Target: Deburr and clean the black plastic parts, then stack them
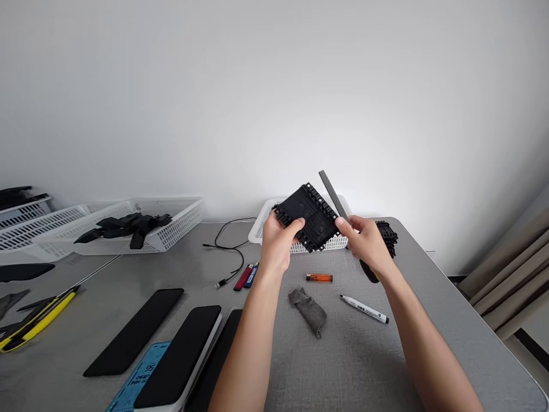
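Black-topped slab [180, 355], seven o'clock. Left hand [279, 240] pinches panel [315, 216]: likely light, stiff; edges safest. Right hand [369, 243] grips flat tool [331, 190].

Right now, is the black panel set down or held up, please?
Held up: the left hand grips the black panel, thumb on its face, in front of the white basket.

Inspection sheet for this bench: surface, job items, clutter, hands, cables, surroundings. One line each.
Surface: grey tabletop, textured.
Job items: black plastic panel and grey file-like tool, both raised off the tabletop; contact between them unclear.
Clutter: orange lighter, grey cloth, white marker, all lying below the panel in view.
Hands: left hand grips the panel; right hand grips the tool.
Cables: black USB cable, loosely curved.
Surroundings: pale wall behind; beige curtain at right.
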Action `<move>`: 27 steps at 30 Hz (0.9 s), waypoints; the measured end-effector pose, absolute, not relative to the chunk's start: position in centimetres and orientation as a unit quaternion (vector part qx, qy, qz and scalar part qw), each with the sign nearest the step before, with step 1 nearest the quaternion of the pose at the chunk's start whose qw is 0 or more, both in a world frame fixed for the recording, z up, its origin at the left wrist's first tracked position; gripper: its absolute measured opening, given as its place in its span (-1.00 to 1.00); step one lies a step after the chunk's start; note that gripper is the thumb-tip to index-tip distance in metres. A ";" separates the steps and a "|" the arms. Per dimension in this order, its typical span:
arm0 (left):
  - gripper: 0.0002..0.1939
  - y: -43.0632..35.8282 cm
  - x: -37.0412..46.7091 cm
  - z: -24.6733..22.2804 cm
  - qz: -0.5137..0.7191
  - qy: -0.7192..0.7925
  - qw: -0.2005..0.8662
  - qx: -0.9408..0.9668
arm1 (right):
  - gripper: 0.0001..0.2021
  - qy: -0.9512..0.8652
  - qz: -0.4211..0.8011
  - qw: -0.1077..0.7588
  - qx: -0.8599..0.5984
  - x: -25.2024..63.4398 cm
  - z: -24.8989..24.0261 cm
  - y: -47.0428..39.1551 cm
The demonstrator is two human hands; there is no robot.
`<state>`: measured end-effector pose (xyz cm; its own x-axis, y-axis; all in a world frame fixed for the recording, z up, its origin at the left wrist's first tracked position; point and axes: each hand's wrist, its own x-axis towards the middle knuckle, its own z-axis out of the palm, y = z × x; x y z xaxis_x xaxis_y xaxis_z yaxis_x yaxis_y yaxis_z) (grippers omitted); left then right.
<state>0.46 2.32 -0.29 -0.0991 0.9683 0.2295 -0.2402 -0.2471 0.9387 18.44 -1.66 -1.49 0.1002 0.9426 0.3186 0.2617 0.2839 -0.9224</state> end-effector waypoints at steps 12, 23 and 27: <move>-0.53 2.1 -1.0 0.2 0.495 0.405 0.504 0.581 | -0.50 -0.526 0.315 0.614 -0.497 20.4 -1.8 -0.2; -0.67 2.8 -0.5 -0.8 0.497 0.411 0.484 0.592 | -0.55 -0.566 0.191 0.592 -0.541 20.8 -1.0 -1.2; -0.67 2.9 -0.4 -0.9 0.522 0.407 0.486 0.571 | -0.56 -0.559 0.250 0.594 -0.522 20.5 -0.9 -1.6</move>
<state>-0.45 2.94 -0.87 0.1240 0.9721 0.1991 -0.0420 -0.1954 0.9798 20.50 -1.62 -0.89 0.2494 0.8808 0.4024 0.2864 0.3299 -0.8995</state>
